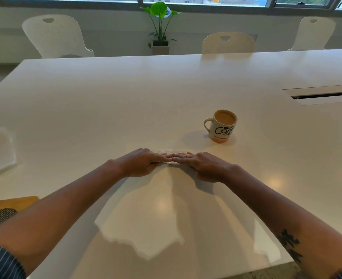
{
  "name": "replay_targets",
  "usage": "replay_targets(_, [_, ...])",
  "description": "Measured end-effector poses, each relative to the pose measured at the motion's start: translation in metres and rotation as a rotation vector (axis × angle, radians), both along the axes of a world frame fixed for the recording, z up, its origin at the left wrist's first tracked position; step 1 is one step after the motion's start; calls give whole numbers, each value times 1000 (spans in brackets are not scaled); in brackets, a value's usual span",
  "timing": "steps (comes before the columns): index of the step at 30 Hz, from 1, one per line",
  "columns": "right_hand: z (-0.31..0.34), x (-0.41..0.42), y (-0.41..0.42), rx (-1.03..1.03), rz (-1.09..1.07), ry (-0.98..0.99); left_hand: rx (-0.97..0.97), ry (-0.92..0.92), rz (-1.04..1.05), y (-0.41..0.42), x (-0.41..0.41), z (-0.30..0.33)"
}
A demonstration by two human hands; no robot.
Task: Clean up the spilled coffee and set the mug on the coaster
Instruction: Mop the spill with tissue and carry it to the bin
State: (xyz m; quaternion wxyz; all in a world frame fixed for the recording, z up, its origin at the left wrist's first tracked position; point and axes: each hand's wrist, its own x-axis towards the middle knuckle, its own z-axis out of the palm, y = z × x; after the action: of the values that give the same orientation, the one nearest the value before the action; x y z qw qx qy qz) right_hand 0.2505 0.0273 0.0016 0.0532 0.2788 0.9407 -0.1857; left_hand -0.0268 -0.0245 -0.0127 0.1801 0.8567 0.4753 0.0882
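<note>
On the table (105,109), left hand (144,163), right hand (201,165), flat grip pressing napkin (171,153)

White coffee-filled mug (221,125) upright on table, handle left; folded stained napkin (171,157) nearby.

Both forearms are bare, with dark blue sleeves (3,260) bearing thin pale pinstripes pushed up near the elbows, and a black tattoo (291,245) of blocky, character-like marks runs along the right forearm (282,214).
</note>
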Motion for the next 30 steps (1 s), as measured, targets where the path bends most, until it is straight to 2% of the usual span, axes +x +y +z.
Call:
replay_targets(9, [-18, 4, 3, 34, -11, -101, -38, -19, -18, -6, 1, -10])
replay_targets(15, [-23, 7, 10, 4, 7, -106, -38, 67, -47, -6, -1, -11])
replay_targets(19, [-26, 7, 12, 31, 82, -48, -66, 134, -49, -7, -4, -13])
replay_targets(25, [-26, 9, 18, 61, 163, -65, -128, 189, -34, -8, -5, -15])
replay_targets(30, [-17, 5, 27, -78, 95, -48, -109, 117, -29, -8, -3, -8])
